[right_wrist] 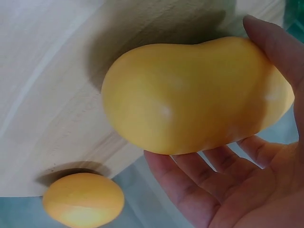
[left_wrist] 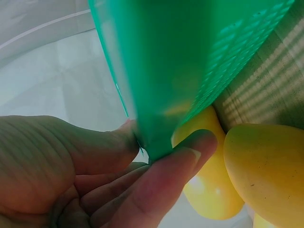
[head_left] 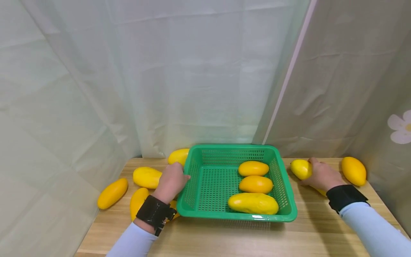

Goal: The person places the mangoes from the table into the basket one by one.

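My left hand [head_left: 171,182] pinches the left rim of a green plastic basket [head_left: 237,216], thumb on one side and fingers on the other, as the left wrist view shows. In the basket's right half lie two orange-yellow mangoes [head_left: 253,168] and a longer yellow papaya [head_left: 253,203]. To the right of the basket, my right hand [head_left: 324,175] grips another yellow papaya [right_wrist: 180,95]. Its thumb lies along one side of that fruit and its fingers along the opposite side. The palm hides part of this papaya in the head view.
Left of the basket lie several yellow fruits, among them a mango [head_left: 112,193] at the table's left edge and a papaya [head_left: 147,177] beside my left hand. Another mango [head_left: 354,171] sits at the far right corner. Pale curtains [head_left: 205,78] hang behind the wooden table [head_left: 205,239].
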The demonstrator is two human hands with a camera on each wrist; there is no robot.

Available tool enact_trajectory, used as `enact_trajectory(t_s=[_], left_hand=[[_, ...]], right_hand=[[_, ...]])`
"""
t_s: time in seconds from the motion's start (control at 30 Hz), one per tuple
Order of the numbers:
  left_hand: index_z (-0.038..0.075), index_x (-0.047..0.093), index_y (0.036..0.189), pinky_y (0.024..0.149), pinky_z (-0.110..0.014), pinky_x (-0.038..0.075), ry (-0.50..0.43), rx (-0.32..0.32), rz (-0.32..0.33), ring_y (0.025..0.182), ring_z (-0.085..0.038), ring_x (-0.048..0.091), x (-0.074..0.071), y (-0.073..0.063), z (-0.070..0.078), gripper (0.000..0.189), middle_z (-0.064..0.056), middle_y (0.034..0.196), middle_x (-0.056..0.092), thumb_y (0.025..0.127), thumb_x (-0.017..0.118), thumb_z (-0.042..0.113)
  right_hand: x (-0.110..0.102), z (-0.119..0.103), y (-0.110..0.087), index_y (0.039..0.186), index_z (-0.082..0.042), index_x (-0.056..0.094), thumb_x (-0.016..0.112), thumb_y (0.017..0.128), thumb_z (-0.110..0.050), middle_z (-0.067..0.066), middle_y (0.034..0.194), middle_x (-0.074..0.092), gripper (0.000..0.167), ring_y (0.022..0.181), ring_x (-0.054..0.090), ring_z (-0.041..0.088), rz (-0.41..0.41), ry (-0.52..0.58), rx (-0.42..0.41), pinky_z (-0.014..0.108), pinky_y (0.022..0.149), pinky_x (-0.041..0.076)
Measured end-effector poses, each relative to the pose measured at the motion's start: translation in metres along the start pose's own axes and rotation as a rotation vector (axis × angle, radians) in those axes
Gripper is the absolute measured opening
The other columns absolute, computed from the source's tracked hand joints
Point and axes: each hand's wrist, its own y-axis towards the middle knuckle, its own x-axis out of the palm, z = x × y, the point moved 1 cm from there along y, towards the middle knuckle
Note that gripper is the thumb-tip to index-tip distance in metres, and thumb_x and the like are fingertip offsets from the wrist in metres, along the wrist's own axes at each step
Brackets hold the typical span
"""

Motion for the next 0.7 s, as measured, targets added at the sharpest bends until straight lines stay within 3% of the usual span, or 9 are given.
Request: enact_trajectory(t_s=[0.33,0.7], left_hand=[[0.001,0.063,0.091,0.047,-0.025,0.045,-0.010,-0.008,-0.007,0.056,-0.018,0.057,-0.002,-0.001,0.001,0.025,-0.008,0.070,0.059,0.085,0.069,0.024],[0.001,0.063,0.088,0.047,-0.025,0.043,0.022,0.012,0.012,0.056,-0.018,0.055,-0.002,-0.001,0.001,0.025,-0.008,0.069,0.059,0.084,0.070,0.025]], right_hand=[[-0.013,-0.013,0.001,0.128,0.007,0.035,0.080,0.066,-0.041,0.032,0.104,0.058,0.090,0.077,0.057,0.036,0.033,0.008,-0.035,0.048,0.064,0.046],[-0.038,-0.031,-0.005,0.128,0.003,0.036,0.076,0.070,-0.037,0.029,0.098,0.058,0.081,0.070,0.055,0.033,0.175,-0.004,-0.078,0.041,0.054,0.043]])
